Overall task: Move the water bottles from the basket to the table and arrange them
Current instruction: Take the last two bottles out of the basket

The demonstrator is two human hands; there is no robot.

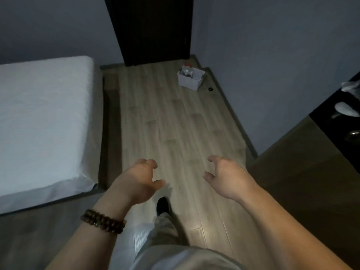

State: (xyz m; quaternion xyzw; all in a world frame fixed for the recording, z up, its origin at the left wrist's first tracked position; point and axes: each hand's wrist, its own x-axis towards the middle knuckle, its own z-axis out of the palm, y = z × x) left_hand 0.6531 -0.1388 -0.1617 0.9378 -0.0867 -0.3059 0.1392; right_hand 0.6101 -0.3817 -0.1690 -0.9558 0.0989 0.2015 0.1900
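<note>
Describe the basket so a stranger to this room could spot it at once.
Start at the dark door in the far wall, then look down to the wooden floor at its right. The basket stands there: small, white, woven, the only container on the floor, holding red-capped bottles.

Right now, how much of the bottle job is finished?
Nothing looks done yet. The water bottles sit in the white basket on the floor by the dark door. The left hand and right hand are open and empty, far from it. Fetching, carrying and arranging all remain.
</note>
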